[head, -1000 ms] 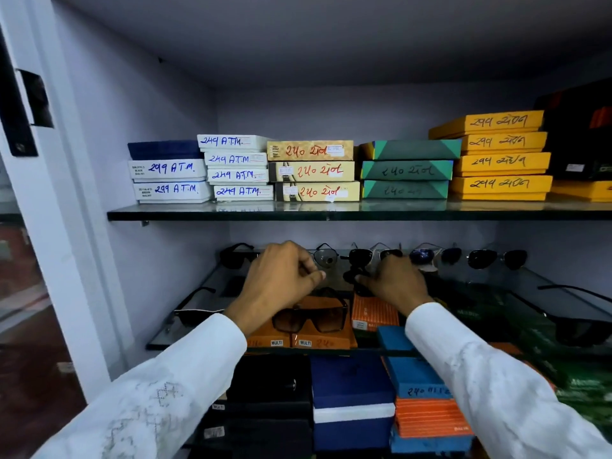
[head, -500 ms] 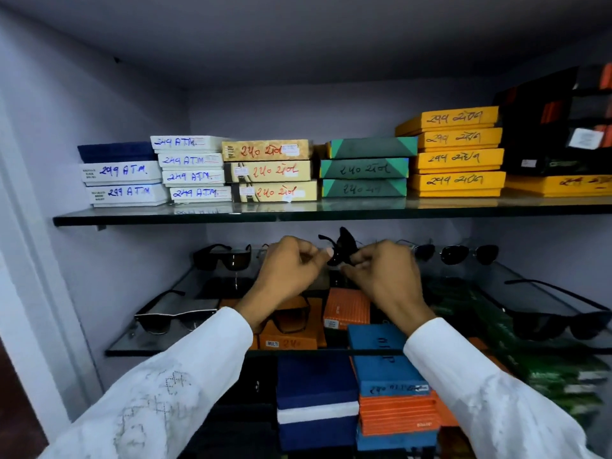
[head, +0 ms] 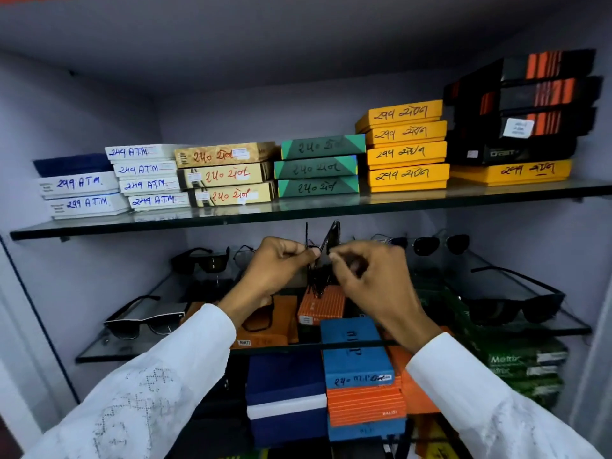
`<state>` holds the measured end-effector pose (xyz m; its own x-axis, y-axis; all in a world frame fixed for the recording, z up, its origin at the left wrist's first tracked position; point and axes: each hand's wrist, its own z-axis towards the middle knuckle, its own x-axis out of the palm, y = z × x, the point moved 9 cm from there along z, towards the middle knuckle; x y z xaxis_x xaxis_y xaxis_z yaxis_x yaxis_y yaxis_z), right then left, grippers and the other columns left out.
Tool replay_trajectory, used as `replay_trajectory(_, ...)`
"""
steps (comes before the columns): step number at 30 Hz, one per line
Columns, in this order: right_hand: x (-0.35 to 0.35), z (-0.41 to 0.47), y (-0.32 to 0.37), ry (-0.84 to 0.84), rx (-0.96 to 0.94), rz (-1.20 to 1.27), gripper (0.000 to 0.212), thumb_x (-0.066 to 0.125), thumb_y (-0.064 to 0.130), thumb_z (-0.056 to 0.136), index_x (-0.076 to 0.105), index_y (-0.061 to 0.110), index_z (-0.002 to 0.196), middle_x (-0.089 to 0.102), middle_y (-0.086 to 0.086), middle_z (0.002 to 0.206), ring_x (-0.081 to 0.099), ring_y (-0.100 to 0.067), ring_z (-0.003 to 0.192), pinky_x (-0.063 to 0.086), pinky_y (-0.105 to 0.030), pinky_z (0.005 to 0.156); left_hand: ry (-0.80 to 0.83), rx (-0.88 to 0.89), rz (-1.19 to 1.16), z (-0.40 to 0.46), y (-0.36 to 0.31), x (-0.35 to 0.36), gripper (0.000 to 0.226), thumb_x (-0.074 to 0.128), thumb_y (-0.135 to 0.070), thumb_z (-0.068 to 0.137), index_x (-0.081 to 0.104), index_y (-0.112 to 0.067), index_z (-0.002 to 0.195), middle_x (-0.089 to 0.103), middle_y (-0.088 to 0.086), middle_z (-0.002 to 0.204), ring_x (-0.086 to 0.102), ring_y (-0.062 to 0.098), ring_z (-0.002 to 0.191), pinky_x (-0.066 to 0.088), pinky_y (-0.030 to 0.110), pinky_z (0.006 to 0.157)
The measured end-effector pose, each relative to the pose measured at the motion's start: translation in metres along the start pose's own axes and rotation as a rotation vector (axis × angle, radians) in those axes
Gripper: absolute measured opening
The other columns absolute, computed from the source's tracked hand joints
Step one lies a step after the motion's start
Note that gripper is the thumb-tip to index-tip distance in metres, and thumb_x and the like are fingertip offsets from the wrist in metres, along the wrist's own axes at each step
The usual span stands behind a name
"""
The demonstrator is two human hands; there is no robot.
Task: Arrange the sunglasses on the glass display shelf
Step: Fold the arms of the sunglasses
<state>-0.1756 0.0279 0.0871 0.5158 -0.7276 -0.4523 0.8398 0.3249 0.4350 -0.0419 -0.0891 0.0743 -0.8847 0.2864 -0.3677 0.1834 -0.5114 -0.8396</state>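
Observation:
Both hands hold one pair of dark sunglasses (head: 326, 248) upright, above the middle of the lower glass shelf (head: 109, 351). My left hand (head: 278, 270) pinches it from the left, my right hand (head: 371, 276) from the right; its temples point up and down. Other sunglasses rest on this shelf: a black-and-white pair (head: 145, 321) at front left, a black pair (head: 202, 261) at back left, a black pair (head: 511, 304) at front right, a round dark pair (head: 440, 243) at back right.
The upper glass shelf (head: 298, 210) just above my hands carries stacks of white, tan, green, yellow and black boxes. Orange, blue and navy boxes (head: 356, 356) are piled under and in front of the lower shelf. Green boxes (head: 526, 366) sit low right. Cabinet walls close both sides.
My hands lifted a dark pair off the shelf's back row and turned it upright between them. The camera swung right and closer.

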Motion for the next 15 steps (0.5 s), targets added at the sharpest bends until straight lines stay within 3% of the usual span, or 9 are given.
replay_trajectory(2,-0.012,0.003,0.003,-0.031,-0.111,-0.227,0.028,0.067,0.028,0.091,0.074,0.021,0.117,0.073,0.003,0.116,0.061,-0.017,0.107,0.052,-0.027,0.088,0.068,0.013,0.085,-0.005,-0.001,0.005,0.021,0.071,-0.018,0.093,0.077,-0.011,0.074,0.07,-0.016,0.055,0.057,-0.01,0.05,0.044,0.006,0.057)
replay_trajectory(5,-0.008,0.01,0.002,0.114,-0.2,-0.407,0.036,0.063,0.037,0.092,0.07,0.023,0.125,0.065,0.003,0.131,0.05,-0.024,0.124,0.048,-0.043,0.097,0.173,0.039,0.224,-0.014,-0.005,0.012,0.027,0.071,-0.023,0.093,0.076,0.0,0.079,0.071,-0.001,0.067,0.055,-0.004,0.052,0.044,0.009,0.056)
replay_trajectory(9,-0.003,0.01,0.007,0.258,-0.323,-0.443,0.029,0.062,0.04,0.095,0.076,0.026,0.116,0.073,0.004,0.11,0.056,-0.019,0.108,0.052,-0.036,0.08,0.184,0.062,0.341,-0.017,-0.014,0.009,0.029,0.069,-0.029,0.094,0.076,-0.004,0.08,0.068,0.016,0.063,0.055,0.012,0.054,0.047,0.025,0.055)
replay_trajectory(11,-0.003,0.011,0.007,0.296,-0.345,-0.46,0.027,0.062,0.042,0.094,0.077,0.027,0.111,0.073,0.003,0.1,0.058,-0.019,0.101,0.052,-0.035,0.071,0.146,0.045,0.368,-0.016,-0.016,0.004,0.027,0.069,-0.028,0.095,0.076,-0.012,0.075,0.068,0.0,0.053,0.054,0.008,0.046,0.045,0.019,0.05)
replay_trajectory(13,-0.003,0.013,0.0,0.324,-0.269,-0.418,0.027,0.064,0.043,0.093,0.079,0.025,0.106,0.074,0.001,0.096,0.063,-0.019,0.094,0.056,-0.036,0.073,0.047,0.005,0.38,-0.013,-0.014,-0.008,0.027,0.069,-0.03,0.095,0.074,-0.022,0.07,0.065,-0.015,0.046,0.052,0.002,0.039,0.041,0.013,0.043)
replay_trajectory(15,-0.006,0.017,-0.016,0.307,-0.103,-0.311,0.023,0.071,0.041,0.089,0.081,0.021,0.097,0.077,0.002,0.087,0.07,-0.014,0.08,0.061,-0.033,0.07,-0.074,-0.015,0.425,-0.008,-0.014,-0.021,0.029,0.069,-0.033,0.094,0.075,-0.02,0.069,0.065,-0.011,0.046,0.058,0.007,0.039,0.041,0.013,0.039)
